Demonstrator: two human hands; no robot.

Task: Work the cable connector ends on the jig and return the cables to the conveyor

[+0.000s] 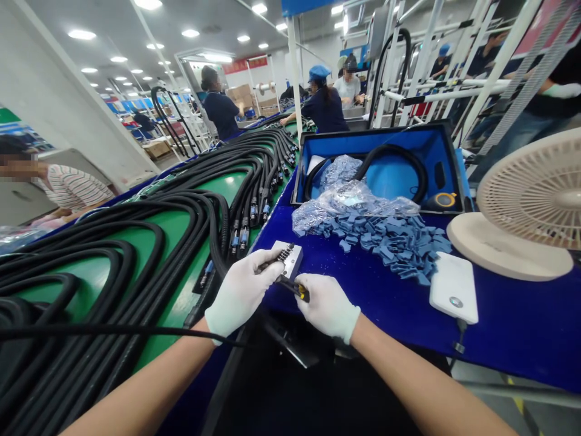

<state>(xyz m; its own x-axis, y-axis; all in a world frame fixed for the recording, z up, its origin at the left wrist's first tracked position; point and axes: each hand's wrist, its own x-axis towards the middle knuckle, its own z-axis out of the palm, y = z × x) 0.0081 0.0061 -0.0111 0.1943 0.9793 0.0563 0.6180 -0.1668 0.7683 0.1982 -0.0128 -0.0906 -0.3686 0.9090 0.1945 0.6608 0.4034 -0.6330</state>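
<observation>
My left hand (240, 290), in a white glove, is closed around a dark ribbed piece (285, 251) at the end of a black hose. This piece lies over a small light-grey block (294, 260) at the edge of the blue table. My right hand (327, 306), also gloved, is closed on a black-and-yellow handled tool (299, 289). The tool's dark front part reaches toward my left fingertips; its tip is hidden, so I cannot tell its exact kind. Beyond the block lies a heap of small blue plastic pieces (385, 242).
Many black hoses (181, 224) with connector ends cover a green surface on the left. A blue bin (394, 175) holds a hose and plastic film. A power bank (454, 287) and a beige fan (508, 245) stand right. Several people (324, 109) work further back.
</observation>
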